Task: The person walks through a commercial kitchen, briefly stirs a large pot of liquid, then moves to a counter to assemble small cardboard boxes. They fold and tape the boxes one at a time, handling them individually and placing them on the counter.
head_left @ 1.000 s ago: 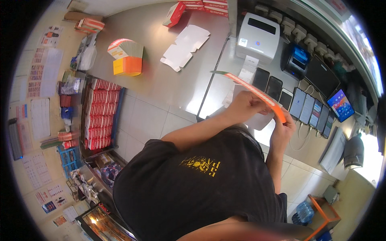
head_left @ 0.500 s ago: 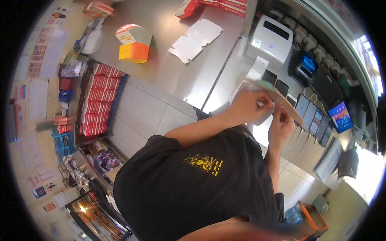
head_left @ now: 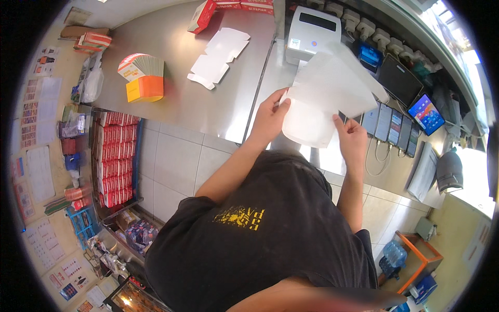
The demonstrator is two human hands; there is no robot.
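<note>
I hold a flat white unfolded cardboard box blank (head_left: pixel 325 101) up in front of me, above the long steel surface (head_left: pixel 176 99). My left hand (head_left: pixel 271 117) grips its left edge, thumb on top; my right hand (head_left: pixel 351 138) pinches its lower right edge. Just beyond the blank sits a white label printer (head_left: pixel 312 34). To its right lies a row of dark phones (head_left: pixel 392 127). Well left of it lie what look like two more white flat blanks (head_left: pixel 215 57) and an orange block topped with fanned cards (head_left: pixel 143 78).
</note>
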